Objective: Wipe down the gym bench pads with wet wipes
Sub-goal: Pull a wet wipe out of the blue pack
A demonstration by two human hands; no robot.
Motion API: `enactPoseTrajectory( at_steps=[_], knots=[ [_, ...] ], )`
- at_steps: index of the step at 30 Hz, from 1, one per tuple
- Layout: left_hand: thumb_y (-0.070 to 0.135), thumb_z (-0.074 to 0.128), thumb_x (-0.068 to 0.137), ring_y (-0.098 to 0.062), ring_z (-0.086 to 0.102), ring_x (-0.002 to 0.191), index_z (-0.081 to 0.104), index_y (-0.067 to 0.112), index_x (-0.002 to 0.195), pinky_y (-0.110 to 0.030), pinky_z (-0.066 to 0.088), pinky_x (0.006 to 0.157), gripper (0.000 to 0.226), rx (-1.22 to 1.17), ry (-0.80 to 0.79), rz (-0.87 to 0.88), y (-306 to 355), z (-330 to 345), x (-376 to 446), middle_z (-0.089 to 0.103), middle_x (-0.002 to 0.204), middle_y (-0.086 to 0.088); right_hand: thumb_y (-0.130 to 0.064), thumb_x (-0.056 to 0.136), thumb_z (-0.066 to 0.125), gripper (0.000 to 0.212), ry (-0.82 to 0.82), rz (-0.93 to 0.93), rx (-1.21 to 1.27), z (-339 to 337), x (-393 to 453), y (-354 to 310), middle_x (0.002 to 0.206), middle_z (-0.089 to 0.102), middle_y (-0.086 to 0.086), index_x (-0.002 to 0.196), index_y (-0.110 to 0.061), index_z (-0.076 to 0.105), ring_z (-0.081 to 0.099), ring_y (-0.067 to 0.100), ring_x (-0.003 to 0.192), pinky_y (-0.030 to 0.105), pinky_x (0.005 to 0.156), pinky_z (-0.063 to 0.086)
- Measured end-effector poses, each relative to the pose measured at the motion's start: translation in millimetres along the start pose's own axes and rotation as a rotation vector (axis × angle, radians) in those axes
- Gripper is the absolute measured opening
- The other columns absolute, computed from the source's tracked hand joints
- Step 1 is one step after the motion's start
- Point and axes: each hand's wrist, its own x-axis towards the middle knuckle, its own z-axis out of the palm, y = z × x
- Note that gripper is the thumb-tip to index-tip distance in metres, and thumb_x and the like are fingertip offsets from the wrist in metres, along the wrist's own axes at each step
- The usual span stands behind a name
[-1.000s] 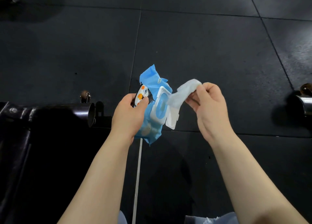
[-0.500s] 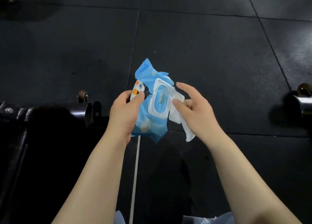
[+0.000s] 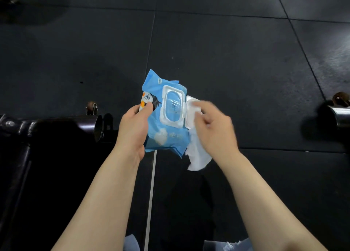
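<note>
Dark rubber floor tiles (image 3: 227, 61) fill my view, seams running across and away. Black gym bench pad (image 3: 22, 165) sits at the left edge, with a black frame tube (image 3: 91, 124) whose open end faces right. Another metal tube end (image 3: 341, 116) at the right edge.

Blue wet wipes pack (image 3: 166, 116) is held mid-frame above the floor, long axis roughly up-down in view, tilted slightly, crimped top end pointing away from me. Its white flip lid (image 3: 191, 112) hangs open to the right.

Left hand (image 3: 134, 129): grip clamped on the pack's left edge, thumb on the front face. Right hand (image 3: 214, 129): blurred; fingers curled at the lid, holding a white wipe (image 3: 197, 154) that hangs below the pack's right corner.
</note>
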Motion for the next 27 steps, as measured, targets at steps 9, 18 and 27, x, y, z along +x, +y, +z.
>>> enactPoseTrajectory(
  at_steps=[9,18,27],
  knots=[
    [0.04,0.059,0.095,-0.016,0.071,0.095,0.067,0.033,0.096,-0.047,0.058,0.085,0.011,-0.024,-0.013,0.009,4.2,-2.8,-2.1,0.074,0.099,0.009,-0.043,0.098,0.048,0.04,0.077,0.298,0.46,-16.8,8.2,-5.6,0.06,0.052,0.003,0.073,-0.018,0.066,0.046,0.028,0.065,0.038,0.069,0.047],
    [0.037,0.058,0.095,-0.017,0.073,0.092,0.069,0.027,0.094,-0.044,0.06,0.08,0.015,0.063,-0.008,0.055,-3.8,4.8,-0.9,0.075,0.095,0.006,-0.056,0.099,0.03,0.042,-0.3,-0.043,-0.076,15.8,-12.3,2.1,0.117,0.065,-0.016,0.139,-0.052,0.043,0.057,0.007,0.064,0.026,0.059,0.048],
    [0.029,0.054,0.099,-0.017,0.07,0.086,0.068,0.02,0.1,-0.034,0.055,0.073,0.017,0.208,-0.15,-0.067,-24.5,-7.8,14.5,0.075,0.096,0.0,-0.047,0.097,0.049,0.03,-0.352,-0.021,-0.059,7.0,4.6,7.6,0.053,0.048,-0.013,0.097,-0.03,0.073,0.041,0.009,0.051,0.025,0.054,0.04]
  ],
)
